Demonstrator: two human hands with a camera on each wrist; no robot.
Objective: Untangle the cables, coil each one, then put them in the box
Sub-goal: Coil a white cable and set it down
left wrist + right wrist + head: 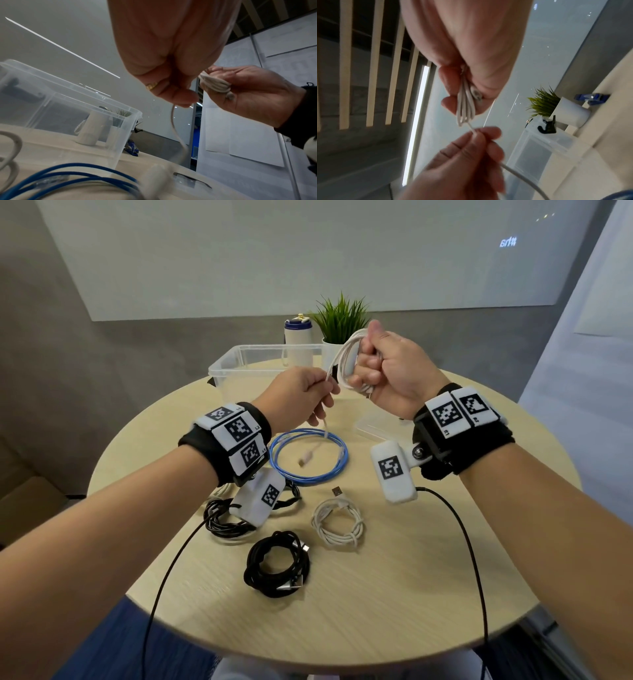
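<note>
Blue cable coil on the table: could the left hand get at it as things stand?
Probably not right away. The blue cable coil lies uncovered just below the left hand, but that hand is pinching the loose end of the white cable that the right hand grips, so it would have to let go first.

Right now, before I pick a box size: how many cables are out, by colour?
White cables: 2, held white cable, white coil on table
Black coils: 2, near one, left one
Blue coil: 1
Total: 5; a pale strand by the left black coil may be a sixth
</note>
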